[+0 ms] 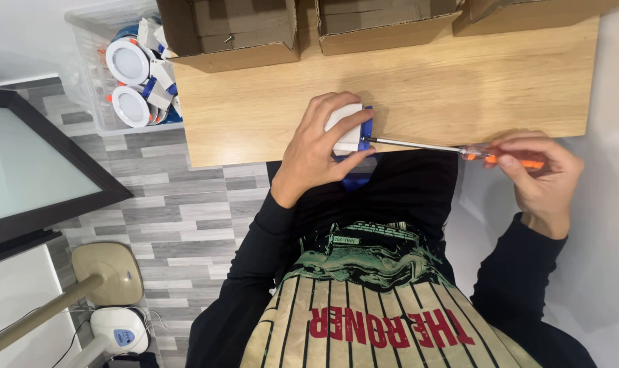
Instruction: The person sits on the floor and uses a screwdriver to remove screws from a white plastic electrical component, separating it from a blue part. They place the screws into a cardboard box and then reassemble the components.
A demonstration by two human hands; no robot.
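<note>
My left hand [318, 151] grips a small white and blue device [348, 129] at the near edge of the wooden table [459, 82]. My right hand [538, 170] holds a screwdriver [459, 150] by its orange handle. Its long metal shaft lies level and points left, with the tip touching the blue side of the device. My fingers hide most of the device.
Open cardboard boxes [234, 34] line the table's far edge. A clear plastic bin [91, 75] at the left holds several round white lamps with blue and orange parts. A dark-framed panel [43, 163], a lamp base [108, 269] and a small white appliance [122, 330] stand on the tiled floor.
</note>
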